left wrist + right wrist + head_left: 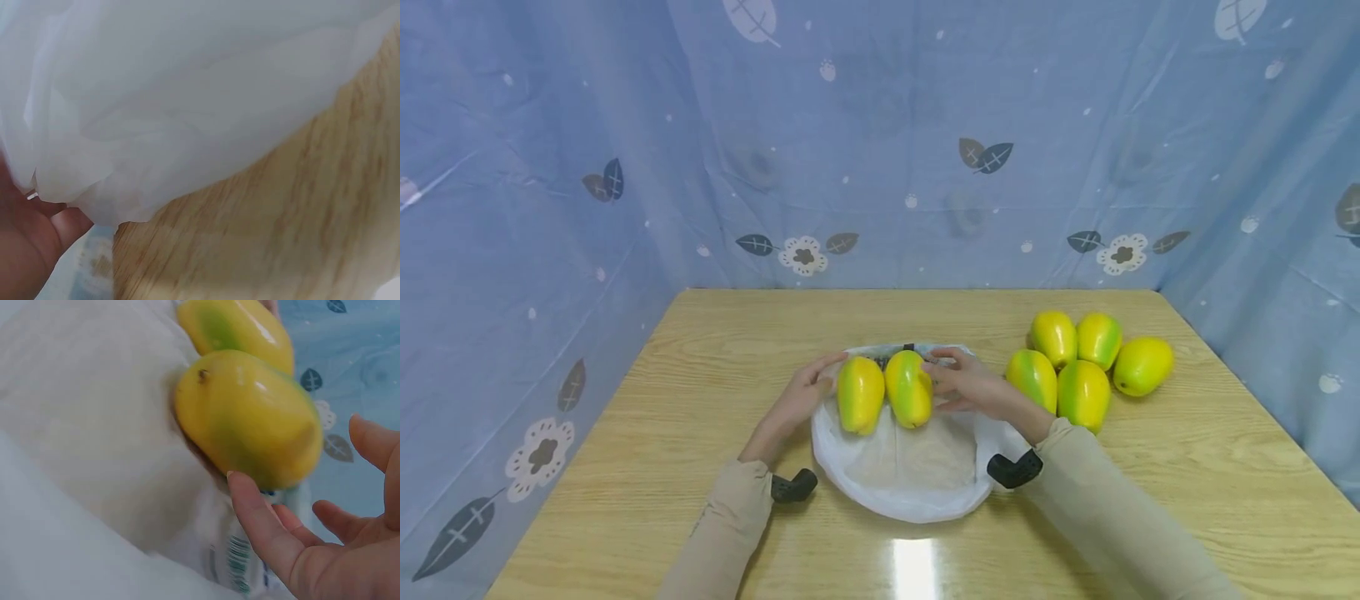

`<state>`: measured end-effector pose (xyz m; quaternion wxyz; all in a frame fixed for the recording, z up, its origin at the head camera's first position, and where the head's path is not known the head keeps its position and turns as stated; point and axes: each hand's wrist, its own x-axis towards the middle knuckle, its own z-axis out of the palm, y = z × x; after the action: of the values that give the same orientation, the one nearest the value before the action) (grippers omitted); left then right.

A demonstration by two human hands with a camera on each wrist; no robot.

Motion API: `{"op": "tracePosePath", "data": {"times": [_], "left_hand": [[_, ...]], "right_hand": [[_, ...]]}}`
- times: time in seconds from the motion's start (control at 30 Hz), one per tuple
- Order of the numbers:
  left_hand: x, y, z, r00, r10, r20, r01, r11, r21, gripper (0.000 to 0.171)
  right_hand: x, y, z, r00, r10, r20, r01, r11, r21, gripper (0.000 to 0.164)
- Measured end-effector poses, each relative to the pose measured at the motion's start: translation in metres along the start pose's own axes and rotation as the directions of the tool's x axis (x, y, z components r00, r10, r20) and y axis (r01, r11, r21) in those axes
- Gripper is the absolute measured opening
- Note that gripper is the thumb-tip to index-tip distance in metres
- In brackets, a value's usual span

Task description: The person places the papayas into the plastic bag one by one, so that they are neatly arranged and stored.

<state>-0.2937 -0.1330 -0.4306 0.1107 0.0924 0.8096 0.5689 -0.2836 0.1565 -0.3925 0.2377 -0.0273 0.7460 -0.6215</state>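
Head view: two glossy oval mangoes (909, 390) against filmy plastic (917, 504).

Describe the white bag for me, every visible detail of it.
The bag is white, thin and slightly see-through, seemingly plastic, with creased walls and striped green print near its far right side. It lies on the table, its mouth spread upward in a rough oval, the near rim rounded. Two mangoes rest at its far side. The left grip appears to touch its edge; whether the right grip touches it is unclear.
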Motion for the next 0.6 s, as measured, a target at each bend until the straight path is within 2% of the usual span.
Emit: {"op": "tracePosePath", "data": {"times": [0.27, 0.6], "left_hand": [[0.0, 0.0, -0.001, 1.0, 0.014, -0.004, -0.014, 1.0, 0.003, 0.048], [0.0, -0.003, -0.001, 0.999, 0.046, 0.027, -0.046, 0.999, 0.006, 0.048]], "right_hand": [[-0.014, -0.017, -0.021, 0.998, -0.043, -0.039, 0.044, 0.999, 0.017, 0.06], [-0.032, -0.028, -0.044, 0.992, -0.086, -0.093, 0.089, 0.996, 0.025, 0.061]]}}
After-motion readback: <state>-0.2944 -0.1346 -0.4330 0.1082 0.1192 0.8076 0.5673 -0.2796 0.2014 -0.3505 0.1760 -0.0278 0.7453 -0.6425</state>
